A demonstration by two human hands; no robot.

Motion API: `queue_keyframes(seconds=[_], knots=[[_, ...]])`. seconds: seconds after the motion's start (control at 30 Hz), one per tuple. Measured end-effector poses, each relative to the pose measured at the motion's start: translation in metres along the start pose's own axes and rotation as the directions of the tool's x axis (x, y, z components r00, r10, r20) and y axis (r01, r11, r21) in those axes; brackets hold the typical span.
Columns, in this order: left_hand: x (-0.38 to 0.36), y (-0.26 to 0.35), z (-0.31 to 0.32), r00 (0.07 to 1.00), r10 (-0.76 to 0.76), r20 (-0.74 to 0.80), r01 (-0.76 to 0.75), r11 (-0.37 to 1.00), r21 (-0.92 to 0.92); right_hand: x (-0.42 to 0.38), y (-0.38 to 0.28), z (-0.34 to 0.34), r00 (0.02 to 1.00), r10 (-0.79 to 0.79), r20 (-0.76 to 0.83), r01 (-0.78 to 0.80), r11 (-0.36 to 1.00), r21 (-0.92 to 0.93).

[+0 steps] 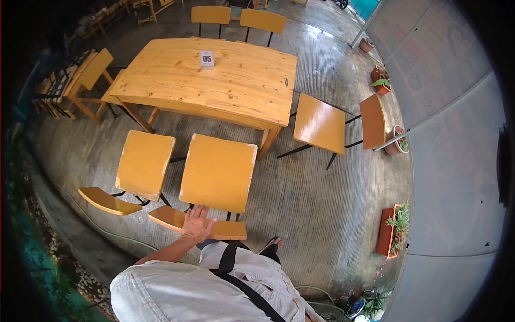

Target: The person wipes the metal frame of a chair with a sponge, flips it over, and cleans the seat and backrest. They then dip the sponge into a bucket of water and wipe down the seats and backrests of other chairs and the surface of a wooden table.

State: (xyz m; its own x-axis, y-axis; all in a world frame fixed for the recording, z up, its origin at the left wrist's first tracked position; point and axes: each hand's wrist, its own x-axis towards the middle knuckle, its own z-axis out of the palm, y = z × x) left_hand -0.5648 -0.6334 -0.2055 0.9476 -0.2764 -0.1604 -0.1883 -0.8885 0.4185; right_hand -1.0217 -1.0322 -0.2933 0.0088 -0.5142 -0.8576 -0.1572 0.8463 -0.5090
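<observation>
My left hand (198, 225) rests on the backrest (228, 230) of a wooden chair in front of me. Its fingers are stretched forward over the top edge and the thumb is apart. The chair's yellow-orange seat (219, 173), chipped at the corners, faces the table. Close by on the left stands a second chair, with its seat (146, 162) and curved backrest (109, 202) in view. Beyond both is a light wooden table (214, 86), on which a small sign (207, 59) reads 05. My right hand is out of view.
Another chair (320, 124) stands at the table's right end, and more chairs (211, 15) line its far side. Planters (387, 232) run along the grey panel wall (450, 198) on the right. A hose (115, 234) lies on the ribbed concrete floor (316, 214).
</observation>
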Motion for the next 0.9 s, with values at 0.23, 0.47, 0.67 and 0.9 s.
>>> queue_keyframes(seconds=[0.23,0.47,0.67,0.9], knots=[[-0.006,0.018,-0.004,0.968,-0.148,-0.202,0.174,0.978,0.117,0.166,-0.152,0.081,0.995,-0.081,-0.053,0.077,0.994,-0.071],[-0.004,0.022,0.002,0.941,-0.222,-0.256,0.264,0.954,0.145,0.100,-0.325,0.383,0.620,-0.504,0.601,0.734,0.644,-0.217],[-0.008,0.032,-0.007,0.887,-0.303,-0.348,0.393,0.892,0.224,0.090,-0.289,0.579,-0.010,-0.350,0.937,0.985,0.158,0.070],[-0.007,0.054,0.016,0.333,-0.740,-0.585,0.813,0.540,-0.220,-0.048,-0.234,0.706,-0.360,0.306,0.881,0.655,-0.590,0.472]])
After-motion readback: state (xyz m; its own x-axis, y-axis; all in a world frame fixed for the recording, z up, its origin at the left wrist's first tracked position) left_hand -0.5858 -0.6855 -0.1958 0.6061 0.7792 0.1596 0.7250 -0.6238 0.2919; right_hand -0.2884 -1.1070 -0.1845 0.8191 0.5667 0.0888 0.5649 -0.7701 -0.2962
